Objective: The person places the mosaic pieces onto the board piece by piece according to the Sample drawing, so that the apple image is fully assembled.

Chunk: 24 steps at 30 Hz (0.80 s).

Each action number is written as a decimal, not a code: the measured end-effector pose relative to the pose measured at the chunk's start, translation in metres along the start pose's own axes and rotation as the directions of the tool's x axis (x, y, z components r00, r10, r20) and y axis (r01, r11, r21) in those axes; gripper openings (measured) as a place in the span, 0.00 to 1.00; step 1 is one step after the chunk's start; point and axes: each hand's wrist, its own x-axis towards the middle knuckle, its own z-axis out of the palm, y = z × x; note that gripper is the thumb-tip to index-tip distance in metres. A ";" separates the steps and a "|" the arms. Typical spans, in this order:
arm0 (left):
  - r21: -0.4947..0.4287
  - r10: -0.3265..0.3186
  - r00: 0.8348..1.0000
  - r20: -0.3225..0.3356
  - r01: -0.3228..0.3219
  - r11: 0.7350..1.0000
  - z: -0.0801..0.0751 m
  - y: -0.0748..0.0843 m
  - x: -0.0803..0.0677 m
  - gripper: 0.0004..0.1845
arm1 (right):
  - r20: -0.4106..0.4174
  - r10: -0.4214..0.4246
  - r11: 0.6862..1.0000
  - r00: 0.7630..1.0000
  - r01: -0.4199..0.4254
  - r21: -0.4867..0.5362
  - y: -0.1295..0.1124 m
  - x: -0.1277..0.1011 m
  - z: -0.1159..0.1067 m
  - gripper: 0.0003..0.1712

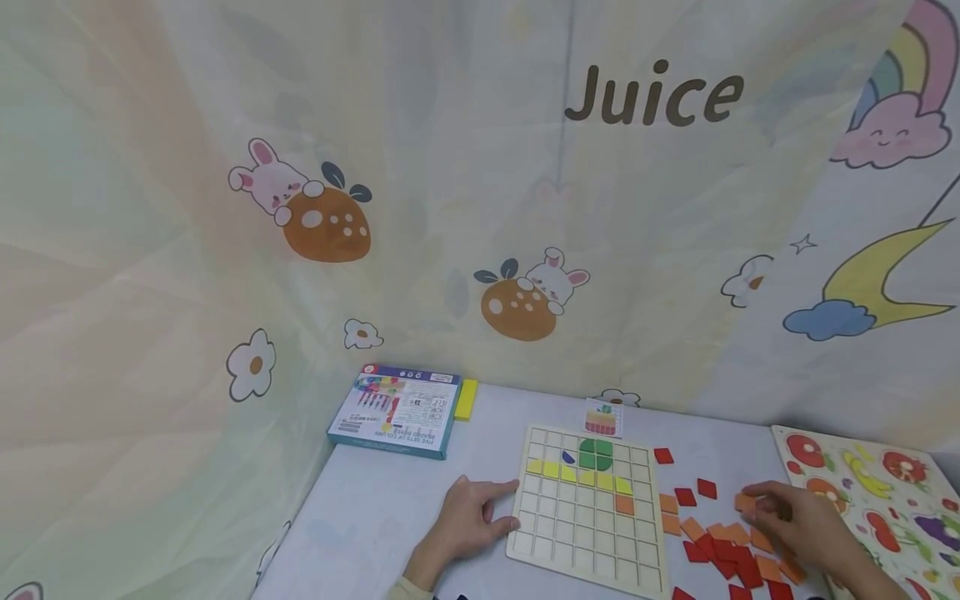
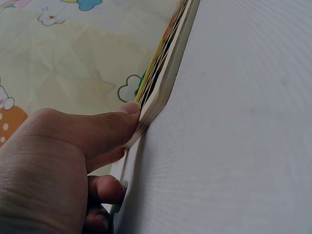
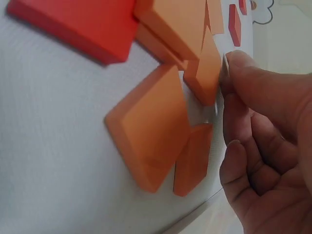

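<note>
A pale wooden grid board (image 1: pixel 581 542) lies on the table, with yellow, green and orange tiles in its upper rows. My left hand (image 1: pixel 510 504) rests on the table, forefinger and thumb against the board's left edge; in the left wrist view the thumb (image 2: pixel 114 124) presses on the board's edge (image 2: pixel 163 90). To the right of the board, my right hand (image 1: pixel 750 504) pinches an orange tile (image 1: pixel 744 502) at the top of a loose heap of red and orange tiles (image 1: pixel 723 550). In the right wrist view my fingertips (image 3: pixel 234 63) hold that orange tile (image 3: pixel 204 73) tilted up on edge.
A blue box (image 1: pixel 396 410) and a yellow block (image 1: pixel 467 398) lie at the table's back left. A small picture card (image 1: pixel 602 417) stands behind the board. A fruit puzzle board (image 1: pixel 885 492) lies far right. A printed curtain hangs close behind the table.
</note>
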 end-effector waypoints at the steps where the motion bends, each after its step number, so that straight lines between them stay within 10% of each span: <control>1: 0.000 -0.002 1.000 0.000 0.002 1.000 0.000 0.000 0.000 0.28 | -0.002 -0.003 1.000 1.000 0.003 -0.002 0.000 0.000 0.000 0.36; 14: 0.016 0.019 1.000 -0.017 -0.019 1.000 0.000 0.000 0.000 0.28 | -0.057 -0.041 0.998 0.998 0.043 0.036 -0.021 -0.008 0.007 0.38; 24: 0.010 -0.026 1.000 0.009 0.026 1.000 0.000 0.001 0.001 0.29 | -0.110 -0.207 0.973 0.972 0.216 0.076 -0.071 -0.026 0.033 0.20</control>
